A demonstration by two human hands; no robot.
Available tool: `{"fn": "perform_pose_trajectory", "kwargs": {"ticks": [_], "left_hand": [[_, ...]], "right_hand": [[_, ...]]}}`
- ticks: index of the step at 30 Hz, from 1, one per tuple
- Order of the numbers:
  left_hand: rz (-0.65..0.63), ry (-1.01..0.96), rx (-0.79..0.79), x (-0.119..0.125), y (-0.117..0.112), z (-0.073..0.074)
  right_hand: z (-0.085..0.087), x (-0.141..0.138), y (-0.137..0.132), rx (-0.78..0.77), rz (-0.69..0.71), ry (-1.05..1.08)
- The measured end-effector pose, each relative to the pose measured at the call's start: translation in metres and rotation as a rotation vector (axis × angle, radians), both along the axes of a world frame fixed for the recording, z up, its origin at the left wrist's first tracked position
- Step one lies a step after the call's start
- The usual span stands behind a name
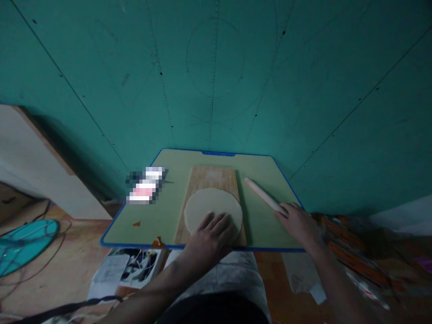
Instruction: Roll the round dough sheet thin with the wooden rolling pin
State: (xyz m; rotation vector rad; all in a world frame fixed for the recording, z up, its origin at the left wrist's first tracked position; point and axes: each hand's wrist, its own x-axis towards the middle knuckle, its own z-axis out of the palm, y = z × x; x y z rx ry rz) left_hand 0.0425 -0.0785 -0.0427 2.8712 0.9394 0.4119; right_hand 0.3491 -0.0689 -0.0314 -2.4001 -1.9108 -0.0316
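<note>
A thin, round sheet of dough (205, 205) lies on a wooden board (214, 176), spreading past the board's right edge. My left hand (212, 234) rests flat on the dough's near part, fingers stretched out and pointing away from me. To the right, my right hand (297, 221) is closed around the near end of a wooden rolling pin (265, 194). The pin slants away to the left over the table, apart from the dough. Its gripped end is hidden in my fingers.
The board sits on a pale green table (175, 180) with a blue rim, against a green wall (216, 81). A pixelated object (146, 184) is at its left edge. Below left stands a white box of cables (141, 267); a teal round thing (29, 243) lies on the floor.
</note>
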Motion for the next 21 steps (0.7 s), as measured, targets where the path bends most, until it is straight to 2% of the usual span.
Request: {"fn": "perform_pose_trajectory", "kwargs": {"ticks": [7,12,17,21], "left_hand": [[-0.066,-0.049,0.074,-0.022,0.01,0.0],[-0.111,0.019,0.11,-0.03,0.015,0.007],[-0.055,0.048,0.092,-0.037,0.018,0.012],[0.012,0.036,0.076,-0.039,0.005,-0.001]], "right_hand": [[-0.007,0.002,0.001,0.065,0.017,0.035],[-0.006,0.0,0.002,0.047,0.0,0.045],[-0.003,-0.001,0.001,0.037,-0.006,0.07],[-0.004,0.0,-0.001,0.049,-0.007,0.061]]}}
